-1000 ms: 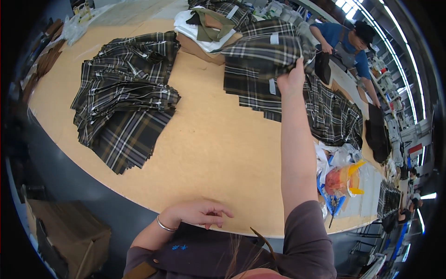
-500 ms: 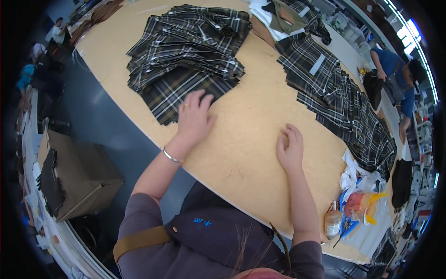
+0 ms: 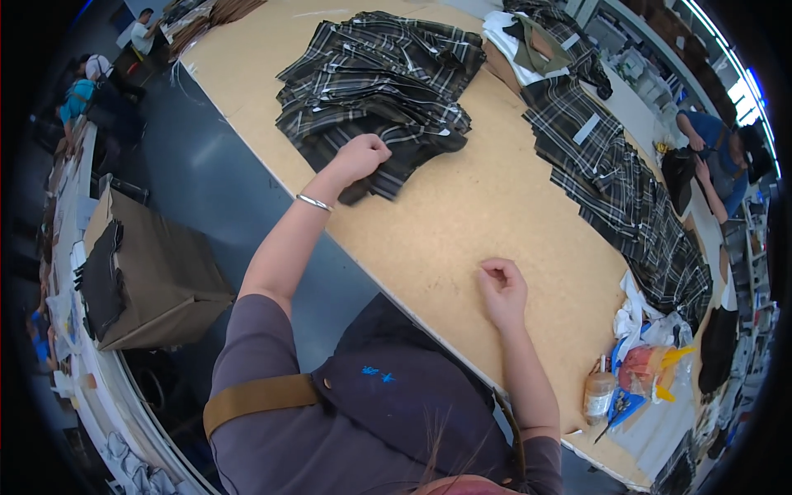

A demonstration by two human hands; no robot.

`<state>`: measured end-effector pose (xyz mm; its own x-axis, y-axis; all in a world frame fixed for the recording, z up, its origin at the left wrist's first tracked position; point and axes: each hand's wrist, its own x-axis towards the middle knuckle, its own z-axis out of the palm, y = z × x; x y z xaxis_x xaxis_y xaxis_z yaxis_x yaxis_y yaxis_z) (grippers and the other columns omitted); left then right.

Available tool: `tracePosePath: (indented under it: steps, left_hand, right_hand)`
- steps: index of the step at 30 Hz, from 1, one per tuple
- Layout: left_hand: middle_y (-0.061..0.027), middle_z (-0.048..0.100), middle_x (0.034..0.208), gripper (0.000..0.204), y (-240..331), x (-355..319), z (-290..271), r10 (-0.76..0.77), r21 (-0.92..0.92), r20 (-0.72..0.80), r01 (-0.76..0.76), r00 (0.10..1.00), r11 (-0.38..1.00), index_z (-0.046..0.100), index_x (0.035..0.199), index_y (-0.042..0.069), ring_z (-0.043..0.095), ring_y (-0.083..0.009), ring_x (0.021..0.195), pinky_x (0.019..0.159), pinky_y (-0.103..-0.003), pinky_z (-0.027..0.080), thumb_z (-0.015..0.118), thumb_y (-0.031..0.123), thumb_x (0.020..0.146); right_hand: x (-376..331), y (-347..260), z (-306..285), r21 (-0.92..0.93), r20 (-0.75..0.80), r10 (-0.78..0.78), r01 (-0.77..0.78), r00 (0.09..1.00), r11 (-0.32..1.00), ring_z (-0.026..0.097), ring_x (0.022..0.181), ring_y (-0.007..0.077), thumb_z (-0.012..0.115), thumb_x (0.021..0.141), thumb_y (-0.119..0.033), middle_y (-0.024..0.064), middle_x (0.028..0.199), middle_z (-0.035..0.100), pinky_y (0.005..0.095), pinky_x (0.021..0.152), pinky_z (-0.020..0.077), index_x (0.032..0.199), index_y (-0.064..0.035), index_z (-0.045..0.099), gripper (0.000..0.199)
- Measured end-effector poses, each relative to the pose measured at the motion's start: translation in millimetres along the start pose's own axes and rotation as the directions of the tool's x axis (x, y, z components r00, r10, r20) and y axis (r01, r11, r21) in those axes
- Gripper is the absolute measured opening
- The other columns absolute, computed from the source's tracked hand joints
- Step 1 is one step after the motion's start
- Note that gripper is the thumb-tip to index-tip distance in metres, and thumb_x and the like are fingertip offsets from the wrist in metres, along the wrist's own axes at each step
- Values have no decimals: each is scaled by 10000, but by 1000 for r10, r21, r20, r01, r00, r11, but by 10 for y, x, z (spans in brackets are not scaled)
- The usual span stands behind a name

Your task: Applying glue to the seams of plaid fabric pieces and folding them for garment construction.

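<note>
On the far left part of the table lies a fanned stack of dark plaid cloth pieces [image 3: 375, 87]. My left hand [image 3: 363, 157] is closed in a pinch on the nearest plaid cloth piece [image 3: 412, 155], whose near edge is lifted and blurred. The fingertips and the edge they grip are partly hidden. My right hand [image 3: 504, 290] is low over the bare tabletop [image 3: 437, 239], fingers curled in toward the thumb, and nothing shows in it.
A long row of overlapped plaid pieces [image 3: 631, 202] lies along the right side. Near it are a jar [image 3: 598, 396], a blue tray [image 3: 625, 406] and a red-and-yellow object in clear plastic [image 3: 648, 369]. A cloth-covered box [image 3: 169, 280] stands at left. A co-worker [image 3: 718, 157] works at far right.
My left hand has gone from spread on the plaid cloth to pinching it, and the cloth's near edge has come up. My right hand has drawn nearer and its fingers have curled.
</note>
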<state>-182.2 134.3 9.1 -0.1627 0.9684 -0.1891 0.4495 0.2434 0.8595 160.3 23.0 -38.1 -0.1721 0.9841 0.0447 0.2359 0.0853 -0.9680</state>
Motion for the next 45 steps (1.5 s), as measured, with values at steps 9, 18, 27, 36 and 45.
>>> tracePosePath:
  steps: [9, 18, 27, 36, 45]
  left_hand:
    - [-93, 630, 860, 202, 972, -824, 491, 503, 91, 201, -527, 841, 845, 618, 972, 24, 620, -170, 803, 702, -300, 489, 631, 202, 878]
    - [12, 513, 1351, 462, -410, 331, -429, 225, 705, -287, 46, 931, 708, 572, 1248, 256, 456, -251, 1267, 1004, -514, 366, 409, 529, 913]
    - [-54, 464, 1391, 502, -232, 276, -447, 124, 805, -323, 203, 938, 558, 517, 1305, 219, 435, -291, 1280, 983, -477, 393, 548, 469, 871]
    - [-181, 477, 1258, 692, 442, -1345, 1016, 622, 233, 484, -776, 615, 586, 524, 1242, 49, 461, -368, 1162, 993, -449, 384, 800, 282, 652]
    - [-114, 631, 972, 334, 961, -450, 290, 875, 586, 141, -751, 463, 304, 692, 1007, 60, 593, -269, 941, 837, -358, 473, 568, -100, 741]
  right_hand:
    - [369, -431, 769, 766, 134, 461, -387, 877, 513, 614, 983, 193, 589, 941, -193, 62, 1132, 616, 349, 818, 511, 1194, -42, 517, 303]
    - [-195, -178, -773, 344, 142, 425, -447, 894, 826, 566, 991, 121, 566, 943, -153, 29, 1086, 626, 261, 885, 440, 1151, -3, 585, 257]
    - [-502, 105, -2302, 637, -525, 565, -146, 637, 757, 646, 877, 177, 563, 916, -241, 66, 1041, 661, 275, 708, 512, 1109, -89, 599, 248]
    - [-705, 7, -1808, 164, -670, 410, -415, 619, 895, 567, 1034, 178, 710, 835, -365, 105, 1105, 628, 328, 908, 428, 1143, 61, 573, 543]
    - [5, -1257, -2032, 281, -539, 94, 73, 837, 957, 576, 893, 114, 625, 892, -170, 36, 1002, 646, 288, 805, 470, 1116, -20, 584, 272]
